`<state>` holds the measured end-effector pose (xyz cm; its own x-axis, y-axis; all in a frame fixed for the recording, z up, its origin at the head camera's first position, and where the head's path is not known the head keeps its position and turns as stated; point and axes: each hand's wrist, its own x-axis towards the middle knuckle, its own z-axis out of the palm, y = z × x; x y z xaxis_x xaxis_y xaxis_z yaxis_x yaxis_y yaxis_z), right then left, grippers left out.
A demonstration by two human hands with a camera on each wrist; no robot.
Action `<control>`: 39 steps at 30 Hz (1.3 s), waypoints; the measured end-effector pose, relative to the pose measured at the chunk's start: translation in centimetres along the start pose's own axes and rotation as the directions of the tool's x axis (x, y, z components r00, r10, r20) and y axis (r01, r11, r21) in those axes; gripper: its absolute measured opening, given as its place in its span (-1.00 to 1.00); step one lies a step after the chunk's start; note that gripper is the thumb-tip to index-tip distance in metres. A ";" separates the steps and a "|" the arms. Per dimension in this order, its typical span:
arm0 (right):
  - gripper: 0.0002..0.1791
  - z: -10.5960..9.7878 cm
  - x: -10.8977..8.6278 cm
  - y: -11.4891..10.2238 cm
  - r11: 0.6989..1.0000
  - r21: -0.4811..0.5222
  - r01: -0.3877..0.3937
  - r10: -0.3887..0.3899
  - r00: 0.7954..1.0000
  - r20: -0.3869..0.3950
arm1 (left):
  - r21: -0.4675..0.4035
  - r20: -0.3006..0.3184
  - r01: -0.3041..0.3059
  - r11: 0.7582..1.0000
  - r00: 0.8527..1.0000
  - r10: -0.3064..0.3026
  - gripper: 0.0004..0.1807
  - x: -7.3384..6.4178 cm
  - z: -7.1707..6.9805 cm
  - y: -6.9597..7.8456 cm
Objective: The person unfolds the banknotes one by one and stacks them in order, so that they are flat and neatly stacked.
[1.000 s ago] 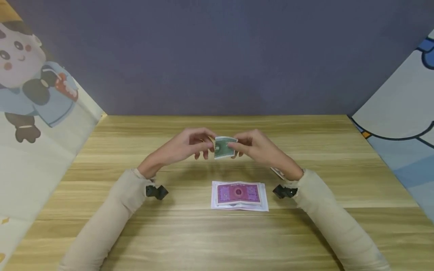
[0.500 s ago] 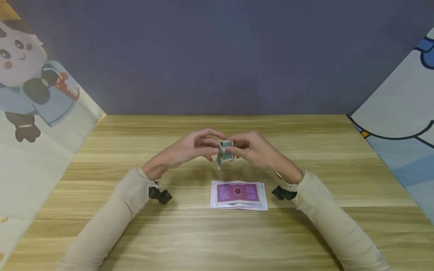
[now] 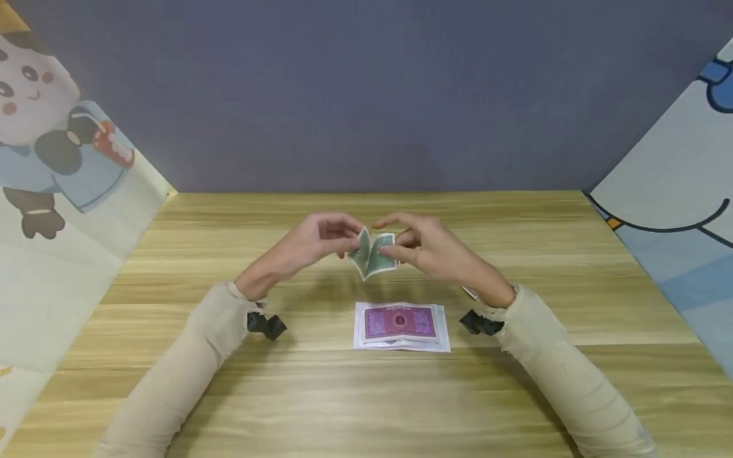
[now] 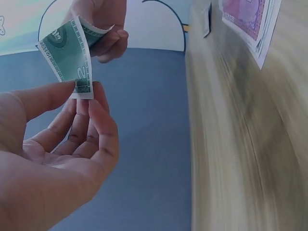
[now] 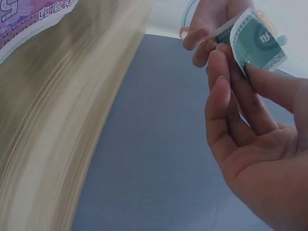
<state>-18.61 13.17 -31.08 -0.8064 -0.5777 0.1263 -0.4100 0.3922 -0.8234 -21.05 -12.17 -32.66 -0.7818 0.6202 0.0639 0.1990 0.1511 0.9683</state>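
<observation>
Between both hands, above the table, is a green banknote (image 3: 378, 256) with a white border, creased down its middle into a V. My left hand (image 3: 321, 242) pinches its left end between thumb and fingers; the left wrist view shows the thumb on the printed face of the note (image 4: 72, 55). On the other side, my right hand (image 3: 429, 248) pinches the right end, its index finger lifted away in the head view. Nearer me, a purple banknote (image 3: 401, 322) lies flat on top of a small stack of larger white-edged papers (image 3: 443, 346).
The wood-grain table (image 3: 366, 401) runs back to a dark blue-grey panel (image 3: 372, 95). A small pale-edged item (image 3: 471, 293) lies partly hidden under the right wrist. Cartoon-printed walls (image 3: 51, 127) stand on both sides.
The green banknote was nearly flat, then bunched and folded between the close hands. Now the left hand has drawn back to the left and the note's two halves spread apart.
</observation>
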 end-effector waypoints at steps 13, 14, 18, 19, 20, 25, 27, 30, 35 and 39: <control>-0.84 0.3 -1.3 1.4 0.997 -0.065 -0.047 0.047 0.999 -0.007 | 0.140 -0.022 -0.028 0.990 0.999 0.032 -0.90 0.1 0.8 -0.6; -0.84 0.3 -1.5 1.5 0.997 -0.067 -0.043 0.042 0.999 -0.011 | 0.152 -0.022 -0.022 0.988 0.999 0.025 -0.91 0.0 0.9 -0.7; -0.84 0.1 -2.5 1.8 0.996 -0.083 -0.037 0.034 0.999 -0.036 | 0.194 -0.020 0.008 0.981 1.000 -0.005 -0.95 -0.8 1.2 -0.6; -0.84 0.1 -2.7 1.9 0.996 -0.085 -0.040 0.037 0.999 -0.040 | 0.201 -0.019 0.014 0.979 1.000 -0.010 -0.95 -0.9 1.2 -0.6; -0.84 0.0 -3.0 1.9 0.995 -0.090 -0.045 0.042 0.998 -0.043 | 0.208 -0.017 0.018 0.978 1.000 -0.015 -0.94 -1.1 1.3 -0.6; -0.85 0.1 -4.3 2.3 0.991 -0.122 -0.061 0.056 0.997 -0.046 | 0.226 0.004 0.037 0.973 0.999 -0.039 -0.95 -1.6 1.8 -0.7; -0.85 0.1 -4.7 2.5 0.990 -0.127 -0.058 0.052 0.997 -0.048 | 0.235 0.004 0.041 0.971 0.999 -0.043 -0.95 -1.7 2.0 -0.7; -0.85 0.3 -5.3 2.8 0.991 -0.115 -0.066 0.061 0.997 -0.045 | 0.255 -0.002 0.053 0.965 0.999 -0.054 -0.95 -2.1 2.3 -0.9; -0.85 0.7 -6.3 3.1 0.991 -0.094 -0.093 0.091 0.995 -0.034 | 0.293 0.010 0.054 0.955 0.998 -0.059 -0.95 -2.7 2.7 -1.6; -0.84 0.7 -6.9 3.5 0.989 -0.104 -0.102 0.100 0.995 -0.023 | 0.298 0.022 0.043 0.953 0.998 -0.052 -0.94 -3.0 3.0 -1.8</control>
<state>-14.19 17.99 -35.22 -0.8528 -0.5192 0.0559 -0.3678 0.5211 -0.7702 -17.26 -11.98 -35.37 -0.7778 0.6285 0.0085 0.3327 0.4002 0.8539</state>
